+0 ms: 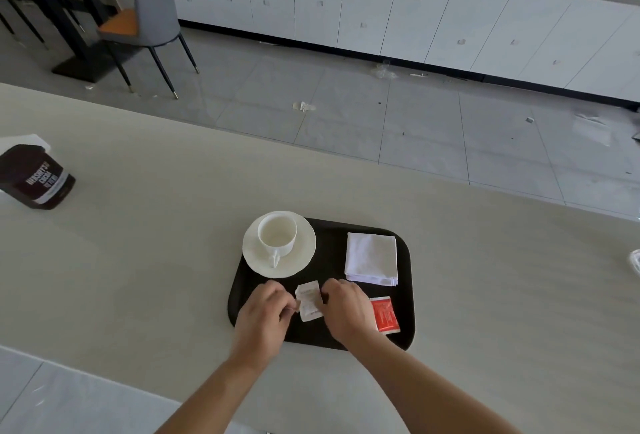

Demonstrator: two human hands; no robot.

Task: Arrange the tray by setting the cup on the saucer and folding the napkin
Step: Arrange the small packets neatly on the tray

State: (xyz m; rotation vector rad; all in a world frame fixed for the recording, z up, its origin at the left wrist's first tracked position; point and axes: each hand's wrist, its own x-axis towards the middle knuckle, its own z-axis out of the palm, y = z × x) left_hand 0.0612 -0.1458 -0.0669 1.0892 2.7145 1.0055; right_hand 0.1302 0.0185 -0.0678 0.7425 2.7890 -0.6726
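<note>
A black tray point(332, 250) lies on the pale counter. At its far left corner a white cup point(277, 238) stands upright on a white saucer point(301, 260), handle toward me. A folded white napkin point(371, 258) lies flat at the tray's far right. Near the tray's front edge my left hand point(265, 316) and my right hand point(346, 309) flank a small white packet point(309, 300), fingertips pinching its left and right edges. A red packet point(385, 315) lies just right of my right hand.
A dark cocoa tin point(34, 177) stands at the counter's far left with something white behind it. A white object point(635, 260) pokes in at the right edge. Beyond the counter lie a tiled floor, a grey chair point(149, 18) and white cabinets point(381, 11).
</note>
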